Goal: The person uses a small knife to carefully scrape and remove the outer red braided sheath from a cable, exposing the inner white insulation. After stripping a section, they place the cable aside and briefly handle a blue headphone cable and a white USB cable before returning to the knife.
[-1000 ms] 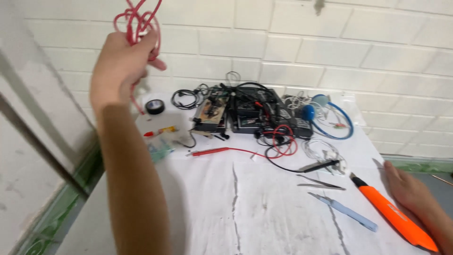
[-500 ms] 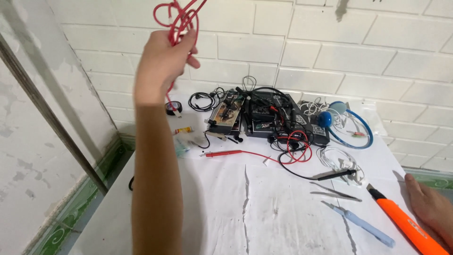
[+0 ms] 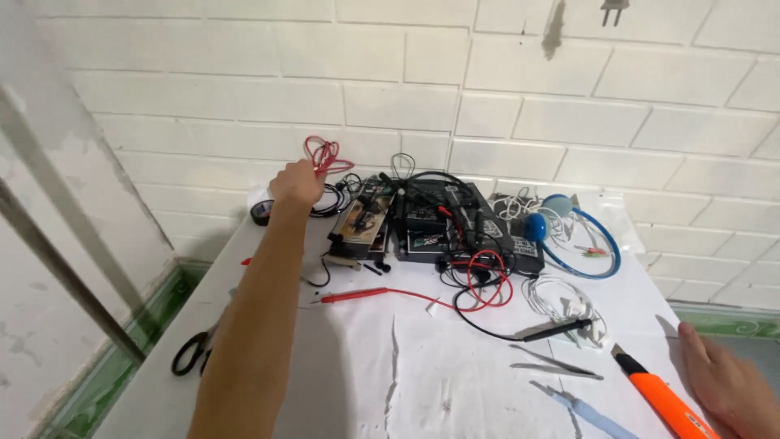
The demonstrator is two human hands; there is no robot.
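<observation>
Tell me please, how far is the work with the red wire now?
Done: the red wire is gathered into a loose bundle. In hand: the left hand holds that bundle at the far left of the table, beside the black coiled cable. The right hand rests near the orange utility knife. Left: the bundle is not yet set down, and the red probe lies loose.

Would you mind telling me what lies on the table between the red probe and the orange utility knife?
In the head view, between the red probe and the orange utility knife lie a black probe with its lead and metal tweezers, on white paper.
</observation>
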